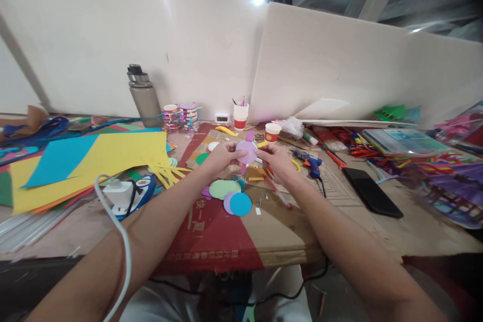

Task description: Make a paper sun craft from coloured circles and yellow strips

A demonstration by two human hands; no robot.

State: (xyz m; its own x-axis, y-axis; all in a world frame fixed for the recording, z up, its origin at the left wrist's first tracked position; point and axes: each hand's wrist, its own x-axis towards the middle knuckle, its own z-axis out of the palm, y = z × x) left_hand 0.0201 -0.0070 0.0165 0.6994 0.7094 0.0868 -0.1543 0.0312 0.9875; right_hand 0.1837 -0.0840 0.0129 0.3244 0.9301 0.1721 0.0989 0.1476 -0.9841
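Between my two hands is a light purple paper disc, with purple strips standing out above and below it. A short yellow paper strip juts from its right side. My left hand pinches the disc's left edge between thumb and fingers. On the other side, my right hand is closed at the yellow strip and the disc's right edge. Below them lie a blue paper disc, a lilac disc and pale green discs on the cardboard. A red-tipped pen lies below my right hand.
Yellow paper sheets and a power strip with a white cable occupy the left. A blue glue gun and a black phone lie right. Paper cups and a grey bottle stand toward the white board.
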